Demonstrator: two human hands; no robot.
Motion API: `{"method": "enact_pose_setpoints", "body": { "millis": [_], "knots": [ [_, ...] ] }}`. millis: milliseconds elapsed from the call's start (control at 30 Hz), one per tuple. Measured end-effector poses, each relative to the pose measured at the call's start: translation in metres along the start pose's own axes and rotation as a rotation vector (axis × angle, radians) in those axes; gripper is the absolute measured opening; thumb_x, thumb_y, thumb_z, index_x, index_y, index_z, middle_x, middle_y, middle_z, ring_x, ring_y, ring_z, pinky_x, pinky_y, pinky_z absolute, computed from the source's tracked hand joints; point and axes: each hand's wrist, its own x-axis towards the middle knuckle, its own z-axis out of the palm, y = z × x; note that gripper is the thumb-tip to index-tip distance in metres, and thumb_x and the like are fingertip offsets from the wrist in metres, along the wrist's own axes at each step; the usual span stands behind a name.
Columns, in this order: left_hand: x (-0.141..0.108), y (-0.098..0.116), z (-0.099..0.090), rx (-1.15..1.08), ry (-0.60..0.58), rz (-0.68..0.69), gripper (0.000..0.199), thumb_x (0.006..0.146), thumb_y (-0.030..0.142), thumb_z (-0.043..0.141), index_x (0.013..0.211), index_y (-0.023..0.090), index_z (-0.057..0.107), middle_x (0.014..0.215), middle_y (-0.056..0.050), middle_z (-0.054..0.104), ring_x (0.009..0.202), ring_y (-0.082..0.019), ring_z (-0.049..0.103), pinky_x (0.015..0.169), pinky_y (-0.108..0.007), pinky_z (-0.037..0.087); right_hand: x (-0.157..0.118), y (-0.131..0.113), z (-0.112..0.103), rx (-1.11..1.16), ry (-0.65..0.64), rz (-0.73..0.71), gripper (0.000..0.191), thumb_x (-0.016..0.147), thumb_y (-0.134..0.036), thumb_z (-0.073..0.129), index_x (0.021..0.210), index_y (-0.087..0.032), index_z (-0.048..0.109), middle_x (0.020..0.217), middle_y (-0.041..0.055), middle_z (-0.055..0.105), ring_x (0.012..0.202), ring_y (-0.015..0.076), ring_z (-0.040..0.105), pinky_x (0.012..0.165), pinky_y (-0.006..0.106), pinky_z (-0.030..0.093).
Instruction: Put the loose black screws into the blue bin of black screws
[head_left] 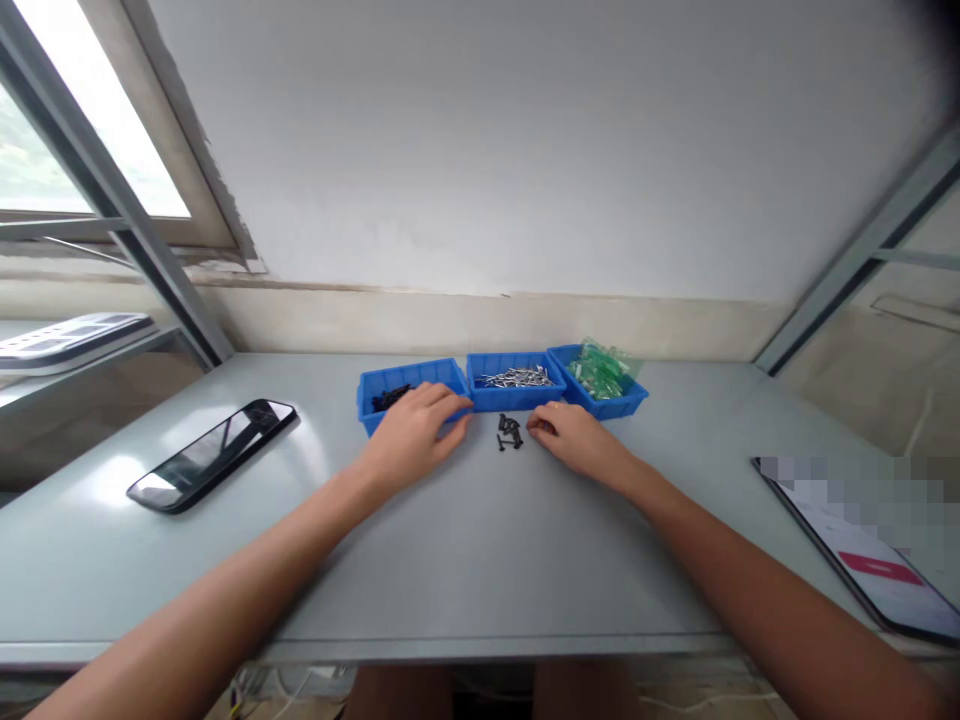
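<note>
A small heap of black screws lies on the grey table between my two hands. My left hand is at the left of the heap, in front of the left blue bin, with its fingers stretched out and nothing seen in them. Black pieces lie in that bin, partly hidden by the hand. Just right of the screws, my right hand rests low over the table with thumb and fingers curled together. Whatever they may hold is hidden.
The middle blue bin holds silver screws or nails. Green plastic bags fill the right blue bin. A dark glossy device lies at left, and a tablet at right. A wall closes the back.
</note>
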Motion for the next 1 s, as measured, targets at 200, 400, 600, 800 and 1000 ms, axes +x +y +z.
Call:
{"method": "enact_pose_setpoints", "body": {
  "millis": [200, 400, 600, 800, 1000],
  "knots": [
    [-0.003, 0.022, 0.008, -0.322, -0.147, -0.103, 0.021, 0.088, 0.033, 0.050, 0.094, 0.020, 0.064, 0.084, -0.002, 0.064, 0.077, -0.015, 0.058, 0.067, -0.026, 0.047, -0.007, -0.035, -0.002, 0.383, 0.231, -0.103, 0.012, 0.086, -0.023, 0.052, 0.083, -0.021, 0.064, 0.081, 0.0003, 0.066, 0.072, 0.0129, 0.059, 0.065, 0.024, 0.044],
    [0.000, 0.029, 0.012, -0.570, -0.184, -0.218, 0.016, 0.085, 0.028, 0.051, 0.083, 0.019, 0.064, 0.077, 0.001, 0.065, 0.069, -0.012, 0.058, 0.062, -0.023, 0.046, -0.014, -0.052, 0.003, 0.429, 0.336, -0.142, 0.012, 0.086, -0.026, 0.053, 0.084, -0.022, 0.064, 0.077, -0.0001, 0.065, 0.070, 0.0128, 0.059, 0.065, 0.024, 0.044],
    [0.003, 0.018, 0.001, -0.403, -0.109, -0.175, 0.013, 0.081, 0.022, 0.050, 0.077, 0.018, 0.061, 0.076, 0.000, 0.065, 0.070, -0.013, 0.058, 0.066, -0.025, 0.046, -0.011, -0.042, -0.002, 0.353, 0.315, -0.129, 0.018, 0.089, -0.033, 0.048, 0.093, -0.022, 0.062, 0.082, 0.0015, 0.064, 0.074, 0.0146, 0.058, 0.068, 0.025, 0.045],
    [0.007, -0.035, -0.022, 0.317, 0.136, -0.316, 0.020, 0.083, 0.026, 0.049, 0.094, 0.017, 0.063, 0.086, -0.008, 0.065, 0.086, -0.025, 0.059, 0.081, -0.040, 0.044, -0.003, -0.015, 0.009, 0.150, 0.156, -0.049, 0.031, 0.090, -0.031, 0.045, 0.119, -0.022, 0.052, 0.110, 0.0070, 0.059, 0.103, 0.0210, 0.053, 0.088, 0.034, 0.042],
    [0.002, -0.015, -0.003, 0.090, 0.040, -0.094, 0.025, 0.088, 0.025, 0.043, 0.103, 0.018, 0.061, 0.096, -0.006, 0.061, 0.091, -0.020, 0.057, 0.081, -0.032, 0.046, 0.003, -0.013, 0.027, -0.002, 0.059, -0.093, 0.031, 0.090, -0.034, 0.047, 0.114, -0.017, 0.058, 0.108, 0.0102, 0.060, 0.103, 0.0235, 0.051, 0.092, 0.037, 0.039]
  ]
}}
